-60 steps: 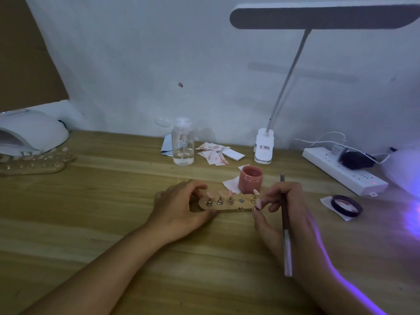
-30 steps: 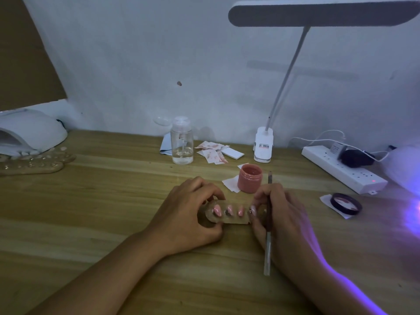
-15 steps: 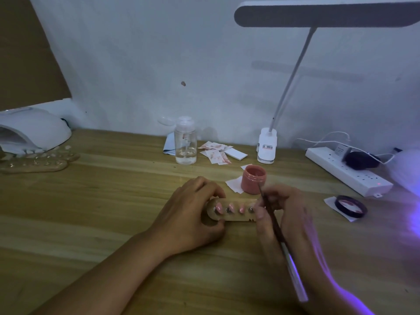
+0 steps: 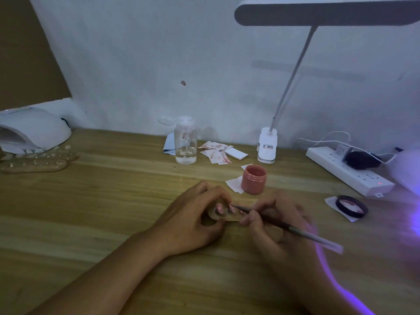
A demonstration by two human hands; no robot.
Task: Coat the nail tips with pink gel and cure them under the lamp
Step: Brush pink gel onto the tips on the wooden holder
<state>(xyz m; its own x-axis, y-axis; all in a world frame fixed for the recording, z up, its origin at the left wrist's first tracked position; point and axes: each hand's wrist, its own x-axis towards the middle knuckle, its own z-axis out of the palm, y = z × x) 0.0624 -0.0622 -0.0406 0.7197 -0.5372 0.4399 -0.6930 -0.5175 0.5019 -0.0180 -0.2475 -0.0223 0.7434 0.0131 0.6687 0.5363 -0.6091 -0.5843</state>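
Observation:
A small wooden holder [image 4: 229,216] with several pink nail tips [image 4: 232,208] lies at the table's middle. My left hand [image 4: 193,214] grips its left end, fingers curled over it. My right hand [image 4: 277,221] pinches a thin brush [image 4: 293,228], handle slanting down to the right. The brush's tip touches one of the nail tips. The holder's right part is hidden behind my right hand. An open jar of pink gel [image 4: 253,179] stands just behind the hands. A white curing lamp [image 4: 31,129] sits at the far left.
Another wooden holder with nail tips [image 4: 36,163] lies before the white lamp. A clear pump bottle [image 4: 185,142], paper scraps [image 4: 216,153], a desk lamp base [image 4: 267,145], a power strip [image 4: 350,171] and the jar's lid [image 4: 351,206] stand behind and right. Purple light glows at right.
My left hand tilted the holder up toward me. My right hand swung the brush from upright to slanting, and its tip came down onto a nail tip.

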